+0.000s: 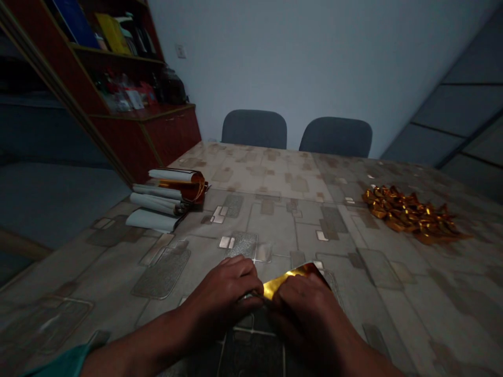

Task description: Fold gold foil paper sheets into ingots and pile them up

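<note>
A sheet of shiny gold foil paper [277, 283] is held between my two hands over the near middle of the table. My left hand [231, 288] pinches its left end, fingers curled. My right hand [306, 303] is closed on the sheet close beside it, and the paper's far corner sticks out above the knuckles. Curled fingers hide the lower part of the sheet. To the right lies a pile of folded gold foil pieces [412, 212]. At the left rests a stack of bent foil sheets [168, 196] with pale backs.
The table [271, 220] has a patterned cover. Behind its far edge stand two grey chairs [254, 128], [337, 135] against the wall. A red-brown cabinet [173, 131] with shelves of folders, bags and a dark appliance is at the back left.
</note>
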The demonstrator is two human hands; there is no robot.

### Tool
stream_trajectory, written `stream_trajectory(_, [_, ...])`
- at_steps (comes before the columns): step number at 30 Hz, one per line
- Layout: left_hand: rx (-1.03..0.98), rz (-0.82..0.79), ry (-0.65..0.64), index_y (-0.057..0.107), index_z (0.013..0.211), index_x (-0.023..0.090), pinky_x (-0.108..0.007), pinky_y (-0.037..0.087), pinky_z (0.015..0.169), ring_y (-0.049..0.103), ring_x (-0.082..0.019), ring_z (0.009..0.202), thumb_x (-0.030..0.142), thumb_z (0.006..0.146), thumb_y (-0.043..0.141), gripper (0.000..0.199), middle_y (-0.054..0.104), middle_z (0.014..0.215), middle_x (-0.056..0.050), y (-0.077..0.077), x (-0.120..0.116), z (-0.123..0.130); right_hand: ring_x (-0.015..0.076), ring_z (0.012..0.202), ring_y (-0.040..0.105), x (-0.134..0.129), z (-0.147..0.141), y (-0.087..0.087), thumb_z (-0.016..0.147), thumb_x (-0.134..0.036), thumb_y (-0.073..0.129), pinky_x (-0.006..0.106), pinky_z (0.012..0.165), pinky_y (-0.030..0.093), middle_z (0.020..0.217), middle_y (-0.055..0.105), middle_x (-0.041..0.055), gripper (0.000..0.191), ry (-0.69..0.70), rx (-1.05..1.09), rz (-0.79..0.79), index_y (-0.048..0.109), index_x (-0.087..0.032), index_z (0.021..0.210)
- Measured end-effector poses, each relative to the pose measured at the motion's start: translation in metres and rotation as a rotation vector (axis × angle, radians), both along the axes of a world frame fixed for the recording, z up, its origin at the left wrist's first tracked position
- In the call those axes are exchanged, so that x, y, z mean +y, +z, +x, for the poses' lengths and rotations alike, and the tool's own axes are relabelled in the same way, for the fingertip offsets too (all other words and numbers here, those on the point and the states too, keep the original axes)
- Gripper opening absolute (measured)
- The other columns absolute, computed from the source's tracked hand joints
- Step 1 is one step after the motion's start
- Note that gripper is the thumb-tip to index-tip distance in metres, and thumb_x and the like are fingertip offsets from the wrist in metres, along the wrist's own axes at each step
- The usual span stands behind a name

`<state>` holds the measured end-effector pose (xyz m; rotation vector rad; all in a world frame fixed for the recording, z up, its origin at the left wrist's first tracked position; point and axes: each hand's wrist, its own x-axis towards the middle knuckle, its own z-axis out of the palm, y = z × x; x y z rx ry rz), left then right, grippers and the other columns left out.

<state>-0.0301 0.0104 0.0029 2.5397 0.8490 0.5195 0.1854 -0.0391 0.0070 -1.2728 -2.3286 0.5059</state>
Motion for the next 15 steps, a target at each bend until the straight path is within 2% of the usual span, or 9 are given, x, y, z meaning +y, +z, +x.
stream_trajectory(3, [0.007, -0.132, 0.030, 0.069, 0.089, 0.022, -0.031, 0.039, 0.075, 0.055, -0.019, 0.087, 0.025, 0.089, 0.068, 0.004, 0.060, 0.089, -0.001, 0.009, 0.004, -0.004, 0.0151, 0.066, 0.054, 0.003, 0.003, 0.003, 0.090, -0.017, 0.053, 0.032, 0.067, 0.035, 0.074, 0.064, 0.0008, 0.018, -0.004, 0.014, 0.009, 0.054, -0.020, 0.072])
stream_trajectory(7, [0.021, -0.213, 0.078, 0.071, 0.085, 0.022, -0.031, 0.039, 0.079, 0.056, -0.018, 0.090, 0.021, 0.086, 0.070, 0.002, 0.060, 0.090, -0.001, 0.017, 0.008, -0.006, 0.0144, 0.060, 0.052, 0.006, 0.002, 0.003, 0.089, -0.015, 0.049, 0.030, 0.063, 0.034, 0.067, 0.061, -0.0001, 0.020, -0.031, 0.049, 0.077, 0.051, -0.020, 0.069])
stream_trajectory(15, [0.070, -0.178, 0.148, 0.069, 0.080, 0.020, -0.035, 0.040, 0.085, 0.055, -0.020, 0.093, 0.020, 0.087, 0.066, 0.008, 0.060, 0.093, -0.001, 0.023, 0.006, -0.003, 0.0152, 0.059, 0.052, 0.006, 0.000, -0.003, 0.088, -0.015, 0.050, 0.028, 0.057, 0.031, 0.064, 0.059, -0.0005, 0.019, -0.155, 0.041, 0.087, 0.050, -0.020, 0.070])
